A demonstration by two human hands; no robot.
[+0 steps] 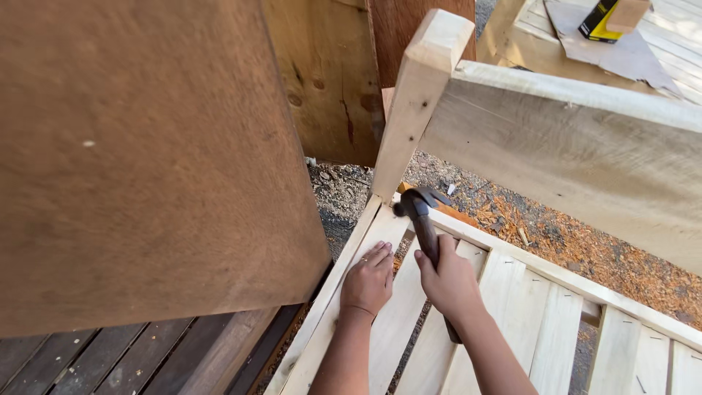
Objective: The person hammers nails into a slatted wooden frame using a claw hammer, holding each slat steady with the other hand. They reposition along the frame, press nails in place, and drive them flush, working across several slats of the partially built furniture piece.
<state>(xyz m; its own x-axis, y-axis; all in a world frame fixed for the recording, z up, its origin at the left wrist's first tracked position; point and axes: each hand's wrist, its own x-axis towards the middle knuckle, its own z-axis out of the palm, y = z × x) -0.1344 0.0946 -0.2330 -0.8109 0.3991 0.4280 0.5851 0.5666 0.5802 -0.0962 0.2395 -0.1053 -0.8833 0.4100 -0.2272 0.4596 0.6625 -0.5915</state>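
Right hand (447,281): clenched round the handle of a hammer (423,219), thumb up along the wood, wrist low over the slats.
Hammer: dark claw head up near the corner of the frame, just beside the foot of the post (413,110); the handle runs back down through the fist and out past the wrist.
Left hand (368,281): fingers loosely curled and pressed flat-knuckled on the end slat (391,322), grasping nothing that I can see; whether a nail sits under the fingertips I cannot tell.
Frame: pale, fresh-cut wood, a rail (563,274) running off to the right with several slats laid side by side across it.
Done so far, by my reading: the slats further right look fixed, with small dark marks at their ends that could be nail or staple heads; the post and the wide board (585,161) above already stand joined.
Left to do, by my reading: the corner where the hammer head hangs seems the spot in hand; the end slat under the left hand shows no clear fastening marks from here.
Around: a big brown panel (146,161) leaning at the left, dark decking (110,358) below it, sawdust and shavings (570,241) on the gravel beyond the frame.
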